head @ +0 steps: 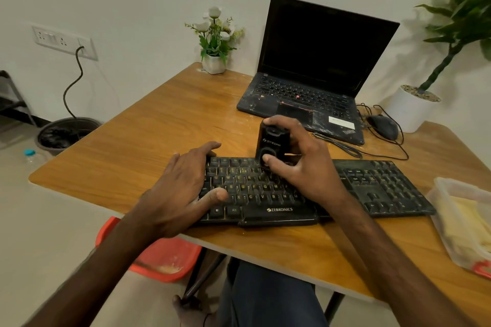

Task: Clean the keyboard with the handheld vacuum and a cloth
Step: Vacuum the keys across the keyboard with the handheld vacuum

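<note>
A black dusty keyboard [372, 188] lies along the near edge of the wooden table [148, 141]. My right hand [300, 164] grips a small black handheld vacuum [271, 143], which stands upright with its lower end on the keyboard's top rows. My left hand [183, 186] rests flat with spread fingers on the keyboard's left end, thumb over the lower keys. A yellow cloth [462, 218] lies inside a clear plastic box [451, 188] at the right edge of the table.
An open black laptop [318, 66] with a dusty deck stands at the back, a wired mouse [384, 126] and cables beside it. A small flower pot [214, 61] sits at the far corner, a large potted plant [414, 106] on the right. A red tray [164, 260] lies below the table.
</note>
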{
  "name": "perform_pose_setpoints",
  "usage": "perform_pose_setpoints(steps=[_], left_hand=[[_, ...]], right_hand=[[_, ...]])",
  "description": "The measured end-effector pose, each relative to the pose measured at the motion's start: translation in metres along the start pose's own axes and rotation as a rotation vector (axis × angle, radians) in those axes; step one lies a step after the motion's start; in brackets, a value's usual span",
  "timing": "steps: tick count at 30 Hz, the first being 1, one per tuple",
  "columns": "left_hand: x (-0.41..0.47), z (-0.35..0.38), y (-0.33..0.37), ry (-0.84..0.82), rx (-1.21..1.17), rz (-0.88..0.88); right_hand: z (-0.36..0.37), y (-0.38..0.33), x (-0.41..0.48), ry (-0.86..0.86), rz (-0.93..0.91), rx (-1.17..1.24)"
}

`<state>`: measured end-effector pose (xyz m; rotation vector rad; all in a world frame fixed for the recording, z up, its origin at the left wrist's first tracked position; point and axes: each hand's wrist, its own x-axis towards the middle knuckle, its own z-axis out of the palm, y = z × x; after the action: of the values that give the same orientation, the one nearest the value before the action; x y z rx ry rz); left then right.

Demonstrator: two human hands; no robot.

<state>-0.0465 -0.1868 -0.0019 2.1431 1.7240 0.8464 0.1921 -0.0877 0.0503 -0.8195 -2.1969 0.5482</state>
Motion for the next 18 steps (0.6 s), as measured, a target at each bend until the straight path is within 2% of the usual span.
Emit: perform_pose_setpoints(steps=[5,10,15,18], left_hand=[[0.001,0.0,0.002,-0.003,0.015,-0.004],[0.002,-0.001,0.002,0.01,0.031,0.003],[0.003,0.001,0.0,0.005,0.042,0.013],[0.002,0.001,-0.002,0.006,0.053,0.009]], right_hand=[[0.005,-0.016,-0.012,-0.178,-0.093,0.102],[-0.006,0.001,0.0,0.019,0.013,-0.046],[0.011,-0.022,-0.024,-0.108,-0.035,0.062],[-0.001,-0.009,-0.025,-0.022,0.007,-0.03]])
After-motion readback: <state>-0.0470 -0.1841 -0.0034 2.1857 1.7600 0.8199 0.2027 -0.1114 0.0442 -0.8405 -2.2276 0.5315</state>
